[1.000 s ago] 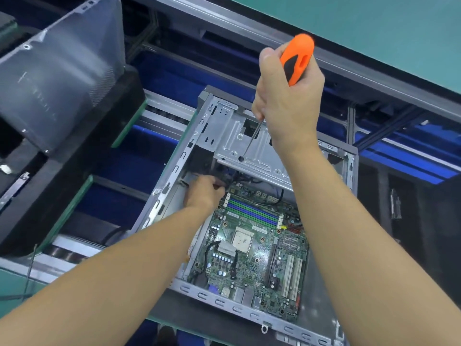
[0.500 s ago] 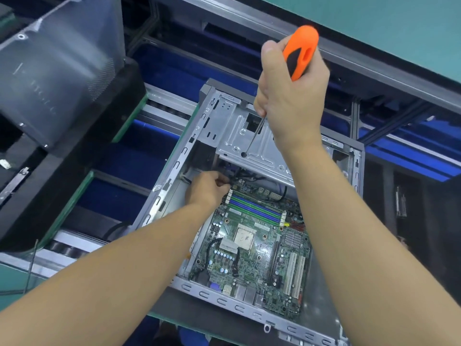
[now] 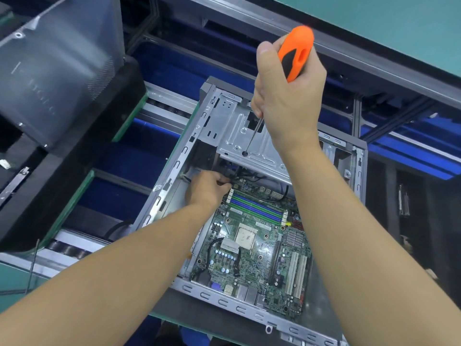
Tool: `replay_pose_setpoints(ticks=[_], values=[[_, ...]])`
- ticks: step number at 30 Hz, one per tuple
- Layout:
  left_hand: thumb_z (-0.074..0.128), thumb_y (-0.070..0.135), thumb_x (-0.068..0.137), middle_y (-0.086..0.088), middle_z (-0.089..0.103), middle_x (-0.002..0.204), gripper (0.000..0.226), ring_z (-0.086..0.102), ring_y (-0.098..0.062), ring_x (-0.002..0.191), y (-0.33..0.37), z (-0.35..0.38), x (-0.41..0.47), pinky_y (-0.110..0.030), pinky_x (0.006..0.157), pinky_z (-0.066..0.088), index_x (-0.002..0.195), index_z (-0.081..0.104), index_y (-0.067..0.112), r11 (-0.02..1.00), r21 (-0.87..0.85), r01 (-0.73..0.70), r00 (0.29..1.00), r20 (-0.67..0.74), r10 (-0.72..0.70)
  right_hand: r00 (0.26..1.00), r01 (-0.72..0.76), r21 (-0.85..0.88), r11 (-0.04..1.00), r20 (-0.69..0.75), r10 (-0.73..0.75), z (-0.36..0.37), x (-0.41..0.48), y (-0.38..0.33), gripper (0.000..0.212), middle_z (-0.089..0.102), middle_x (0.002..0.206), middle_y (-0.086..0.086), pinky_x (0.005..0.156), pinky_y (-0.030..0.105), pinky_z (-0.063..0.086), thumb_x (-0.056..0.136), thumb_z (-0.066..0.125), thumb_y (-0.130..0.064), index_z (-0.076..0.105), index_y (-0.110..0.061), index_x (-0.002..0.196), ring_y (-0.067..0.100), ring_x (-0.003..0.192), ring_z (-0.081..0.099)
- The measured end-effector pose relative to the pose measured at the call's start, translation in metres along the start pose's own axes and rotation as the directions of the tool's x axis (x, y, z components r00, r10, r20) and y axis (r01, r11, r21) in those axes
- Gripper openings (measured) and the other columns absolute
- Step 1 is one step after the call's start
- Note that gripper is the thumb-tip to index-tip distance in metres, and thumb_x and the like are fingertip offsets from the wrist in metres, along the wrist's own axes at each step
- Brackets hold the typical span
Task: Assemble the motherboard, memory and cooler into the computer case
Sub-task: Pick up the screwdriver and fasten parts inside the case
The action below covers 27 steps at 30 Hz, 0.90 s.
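Right hand is up above the computer case from where I watch, fingers wrapped round the orange-and-black handle of the screwdriver, thumb lying up along the grip; the thin shaft runs down from the palm at a slant, and its tip sits at a round hole in the metal drive cage just below the knuckles; whether the tip touches a screw there I cannot tell; left hand is lower and nearer me, inside the case, fingers curled in at the far corner of the motherboard; black cables come out from under the cage right at those fingertips, and I cannot tell whether the hand pinches one or only rests against them; the motherboard lies flat in the case, under the right forearm and just right of the left wrist; its blue and green memory slots sit just beside the left hand; the square processor socket is a little nearer me than the slots, between the two forearms; white expansion slots lie close against the right forearm; a small silver heatsink sits just beyond them; well off beyond the left forearm a grey panel stands tilted; past the right hand runs the green counter
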<state>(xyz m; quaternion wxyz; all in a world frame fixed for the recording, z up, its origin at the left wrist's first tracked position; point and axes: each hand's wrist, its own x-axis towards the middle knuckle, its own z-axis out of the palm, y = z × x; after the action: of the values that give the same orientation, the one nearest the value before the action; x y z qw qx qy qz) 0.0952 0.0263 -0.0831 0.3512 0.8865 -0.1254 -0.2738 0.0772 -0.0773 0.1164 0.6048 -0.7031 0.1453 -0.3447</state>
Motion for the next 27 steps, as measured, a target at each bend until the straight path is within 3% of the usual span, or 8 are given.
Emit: replay_pose_setpoints(ticks=[18, 24, 27], values=[[0.071, 0.032, 0.088, 0.004, 0.072, 0.091, 0.012, 0.066, -0.016, 0.081, 0.001, 0.000, 0.000, -0.034, 0.077, 0.058, 0.098, 0.076, 0.028, 0.999, -0.035, 0.017, 1.000, 0.016, -0.016, 1.000, -0.009, 0.001, 1.000, -0.017, 0.009, -0.001, -0.001, 0.001, 0.026, 0.035, 0.064, 0.015, 0.055, 0.041, 0.037, 0.095, 0.060, -0.017, 0.044, -0.015, 0.075, 0.029, 0.054, 0.031], [0.071, 0.031, 0.088, 0.005, 0.072, 0.089, 0.007, 0.066, -0.014, 0.079, 0.000, 0.000, 0.000, -0.032, 0.076, 0.057, 0.094, 0.074, 0.030, 0.999, -0.036, 0.017, 1.000, 0.017, -0.016, 0.999, 0.005, -0.037, 0.999, -0.033, -0.006, 0.003, -0.004, 0.004, 0.034, 0.034, 0.068, 0.029, 0.054, 0.054, 0.039, 0.097, 0.062, -0.020, 0.044, 0.001, 0.078, 0.045, 0.058, 0.032], [0.069, 0.029, 0.090, 0.008, 0.071, 0.093, 0.006, 0.065, -0.013, 0.083, 0.000, 0.003, 0.000, -0.033, 0.079, 0.057, 0.096, 0.069, 0.030, 0.999, -0.039, -0.003, 1.000, 0.024, 0.004, 0.999, 0.011, -0.060, 0.998, -0.043, -0.013, 0.006, -0.011, 0.002, 0.032, 0.034, 0.068, 0.021, 0.055, 0.053, 0.039, 0.099, 0.062, -0.025, 0.042, -0.010, 0.078, 0.045, 0.061, 0.034]])
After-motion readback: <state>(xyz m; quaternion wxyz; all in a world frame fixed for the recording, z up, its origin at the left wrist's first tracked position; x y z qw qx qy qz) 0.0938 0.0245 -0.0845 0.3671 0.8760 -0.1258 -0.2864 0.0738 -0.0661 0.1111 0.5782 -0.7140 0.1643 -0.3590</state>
